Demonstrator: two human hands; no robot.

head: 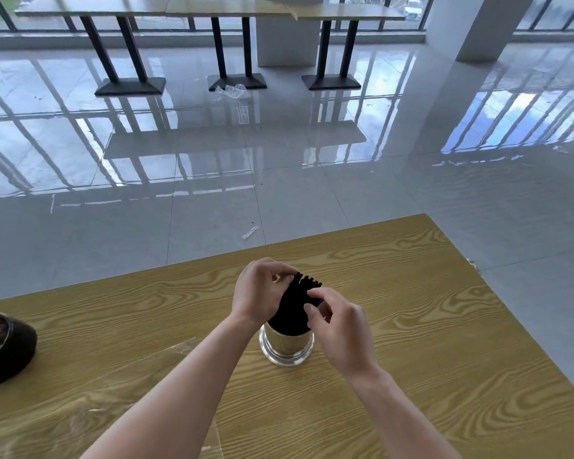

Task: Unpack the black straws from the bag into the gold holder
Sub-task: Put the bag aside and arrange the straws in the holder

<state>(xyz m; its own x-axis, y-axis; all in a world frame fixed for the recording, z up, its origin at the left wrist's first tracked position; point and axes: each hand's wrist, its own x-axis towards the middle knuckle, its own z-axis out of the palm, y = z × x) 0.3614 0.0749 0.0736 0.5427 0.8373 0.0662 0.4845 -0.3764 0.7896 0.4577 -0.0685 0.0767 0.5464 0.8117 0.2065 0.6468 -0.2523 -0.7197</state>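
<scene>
The counter (428, 326) lies bare to the right of the gold holder (286, 347) and along its far edge, leaving open room to pass there. The black straws (294, 309) stand bunched in the holder, flanked closely by the left hand (262, 293) and right hand (340, 326), so the mouth is crowded. A clear plastic bag (130, 385) lies flat on the near left, and a dark round object (4, 349) sits at the far-left edge, well apart.

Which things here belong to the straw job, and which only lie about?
For the job: black straws, gold holder, clear bag flat on the table, left hand, right hand.
Lying about: dark bowl, plastic scraps on the floor.
</scene>
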